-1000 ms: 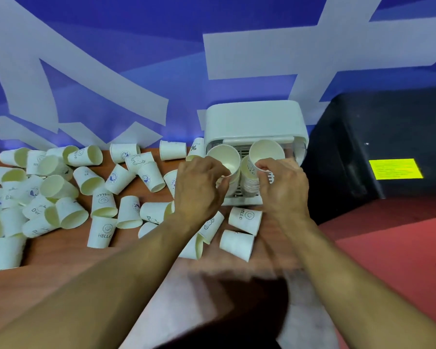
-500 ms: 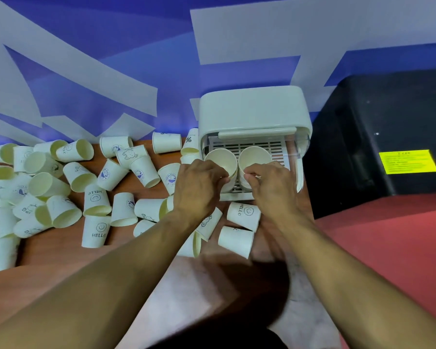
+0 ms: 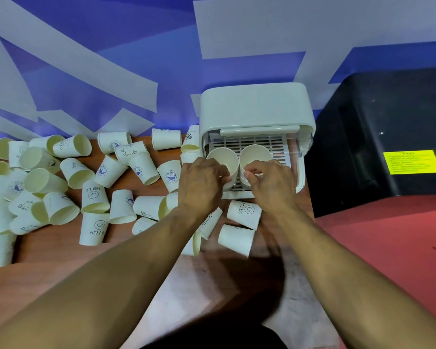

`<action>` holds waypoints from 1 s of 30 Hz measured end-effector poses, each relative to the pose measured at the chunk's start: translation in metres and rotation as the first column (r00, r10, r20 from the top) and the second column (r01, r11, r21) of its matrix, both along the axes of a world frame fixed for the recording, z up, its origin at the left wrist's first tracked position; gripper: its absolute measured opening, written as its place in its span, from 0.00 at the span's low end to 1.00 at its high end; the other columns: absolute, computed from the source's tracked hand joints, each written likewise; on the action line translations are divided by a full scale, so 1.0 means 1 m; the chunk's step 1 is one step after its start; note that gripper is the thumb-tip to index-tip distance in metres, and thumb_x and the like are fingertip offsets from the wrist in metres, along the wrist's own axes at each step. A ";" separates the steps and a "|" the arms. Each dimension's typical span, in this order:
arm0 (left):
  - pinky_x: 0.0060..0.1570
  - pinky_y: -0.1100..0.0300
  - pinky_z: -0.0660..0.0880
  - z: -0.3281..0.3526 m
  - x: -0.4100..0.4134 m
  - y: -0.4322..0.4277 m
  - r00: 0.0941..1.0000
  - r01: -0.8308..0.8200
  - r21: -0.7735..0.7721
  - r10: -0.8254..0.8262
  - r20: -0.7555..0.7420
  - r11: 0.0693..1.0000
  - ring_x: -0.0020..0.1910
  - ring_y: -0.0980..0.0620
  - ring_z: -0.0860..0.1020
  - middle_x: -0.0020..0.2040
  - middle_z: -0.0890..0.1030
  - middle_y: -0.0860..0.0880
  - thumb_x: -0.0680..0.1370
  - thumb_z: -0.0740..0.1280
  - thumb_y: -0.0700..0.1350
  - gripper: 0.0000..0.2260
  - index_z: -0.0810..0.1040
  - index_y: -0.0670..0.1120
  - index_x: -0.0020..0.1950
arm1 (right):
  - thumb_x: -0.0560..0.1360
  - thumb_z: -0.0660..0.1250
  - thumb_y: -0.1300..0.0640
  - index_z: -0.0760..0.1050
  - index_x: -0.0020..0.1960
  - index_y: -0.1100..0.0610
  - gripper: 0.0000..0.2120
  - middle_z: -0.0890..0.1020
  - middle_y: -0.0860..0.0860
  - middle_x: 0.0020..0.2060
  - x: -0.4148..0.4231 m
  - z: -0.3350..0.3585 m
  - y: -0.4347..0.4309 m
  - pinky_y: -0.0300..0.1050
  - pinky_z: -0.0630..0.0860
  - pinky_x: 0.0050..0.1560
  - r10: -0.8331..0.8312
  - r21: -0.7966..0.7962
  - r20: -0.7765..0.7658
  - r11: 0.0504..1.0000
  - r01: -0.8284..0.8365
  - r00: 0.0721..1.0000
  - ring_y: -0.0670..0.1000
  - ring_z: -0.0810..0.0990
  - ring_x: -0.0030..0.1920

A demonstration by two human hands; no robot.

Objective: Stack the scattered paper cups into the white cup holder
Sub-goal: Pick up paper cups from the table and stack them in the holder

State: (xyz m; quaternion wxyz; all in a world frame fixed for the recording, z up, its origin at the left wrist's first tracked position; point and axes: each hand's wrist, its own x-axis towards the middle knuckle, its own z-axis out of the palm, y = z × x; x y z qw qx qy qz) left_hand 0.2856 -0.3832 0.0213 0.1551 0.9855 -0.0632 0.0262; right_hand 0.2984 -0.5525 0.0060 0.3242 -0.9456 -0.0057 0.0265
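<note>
The left hand (image 3: 202, 183) curls round a cream paper cup stack (image 3: 223, 159). The right hand (image 3: 272, 183) pinches the rim of a second cream cup stack (image 3: 254, 153), which stands right beside the first. Over the last second both stacks have sunk from the mouth of the boxy white plastic cup holder (image 3: 257, 107) onto its slatted tray. They look seated and ready to release. Many loose paper cups (image 3: 93, 197) lie scattered to the left on the brown wooden table (image 3: 48, 250), so plenty remains.
</note>
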 end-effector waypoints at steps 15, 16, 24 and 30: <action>0.47 0.54 0.72 0.030 -0.061 0.043 0.980 -0.088 -0.248 0.129 0.154 0.965 0.48 0.49 0.78 0.51 0.81 0.52 0.71 0.75 0.53 0.13 0.81 0.52 0.53 | 0.70 0.72 0.57 0.79 0.51 0.52 0.10 0.83 0.46 0.44 -0.052 0.061 0.048 0.46 0.74 0.49 0.080 0.086 0.238 0.991 -0.103 0.968 0.50 0.78 0.47; 0.46 0.54 0.73 0.031 -0.069 0.049 0.977 -0.101 -0.244 0.143 0.161 0.964 0.48 0.49 0.78 0.51 0.81 0.52 0.72 0.75 0.54 0.13 0.81 0.52 0.53 | 0.70 0.72 0.57 0.79 0.51 0.52 0.10 0.83 0.46 0.44 -0.058 0.065 0.056 0.45 0.74 0.49 0.097 0.103 0.237 0.987 -0.124 0.967 0.49 0.79 0.46; 0.46 0.51 0.75 0.046 -0.132 0.124 0.934 -0.264 -0.234 0.309 0.181 0.936 0.46 0.52 0.78 0.47 0.81 0.54 0.73 0.72 0.56 0.11 0.81 0.52 0.51 | 0.70 0.74 0.55 0.80 0.51 0.51 0.10 0.83 0.45 0.43 -0.094 0.085 0.129 0.44 0.77 0.47 0.271 0.123 0.244 0.944 -0.306 0.931 0.45 0.80 0.43; 0.41 0.58 0.70 0.053 -0.179 0.194 0.845 -0.453 -0.224 0.496 0.199 0.863 0.43 0.51 0.77 0.45 0.80 0.53 0.72 0.75 0.53 0.09 0.82 0.51 0.49 | 0.71 0.73 0.55 0.80 0.50 0.51 0.08 0.81 0.44 0.40 -0.116 0.092 0.203 0.45 0.76 0.47 0.430 0.137 0.218 0.875 -0.464 0.876 0.44 0.78 0.42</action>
